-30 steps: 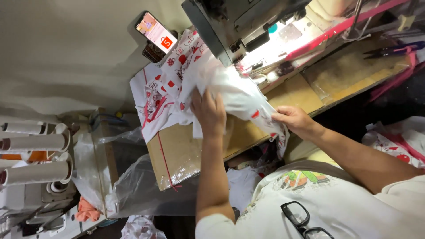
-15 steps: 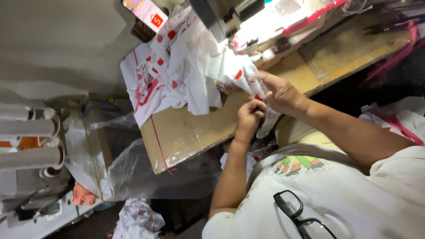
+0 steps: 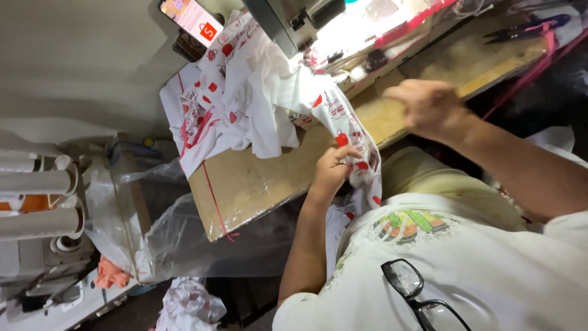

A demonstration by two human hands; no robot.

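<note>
The right hand (image 3: 429, 105) has let go of the white cloth with red prints (image 3: 269, 104) and now sits clenched and empty over the wooden sewing table (image 3: 490, 58), at about two o'clock from the left hand (image 3: 334, 168). Only the left hand grips the cloth now, pinching its hanging edge at the table's near rim. The rest of the cloth lies bunched at ten o'clock, under the sewing machine (image 3: 294, 21), so the piece seems to be being repositioned.

i see a phone (image 3: 195, 23) at 11 o'clock, scissors (image 3: 531, 27) at 1 o'clock, thread cones (image 3: 38, 202) at 9 o'clock, eyeglasses (image 3: 416, 294) at 5 o'clock.
</note>
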